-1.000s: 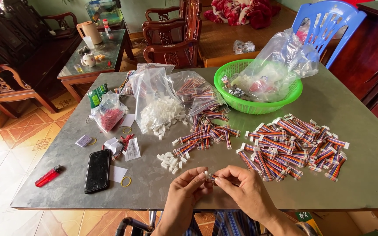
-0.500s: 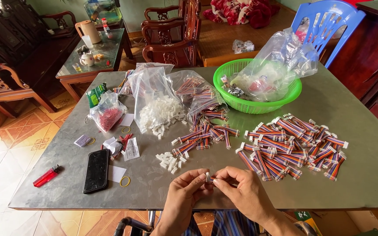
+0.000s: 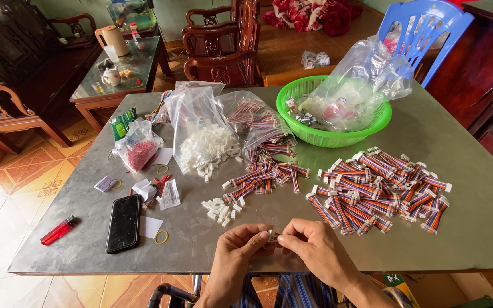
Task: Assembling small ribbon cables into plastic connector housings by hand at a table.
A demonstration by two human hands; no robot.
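- A small white connector [image 3: 273,235] is pinched between the fingertips of the left hand [image 3: 236,251] and the right hand [image 3: 315,251], at the table's [image 3: 475,228] near edge.
- Loose white connectors [image 3: 221,209] are seen just beyond the grip, to its left.
- A pile of striped cables [image 3: 378,191] lies beyond, to the right.
- A phone [image 3: 124,222] rests well left.
- A green basket [image 3: 332,105] stands farthest off.
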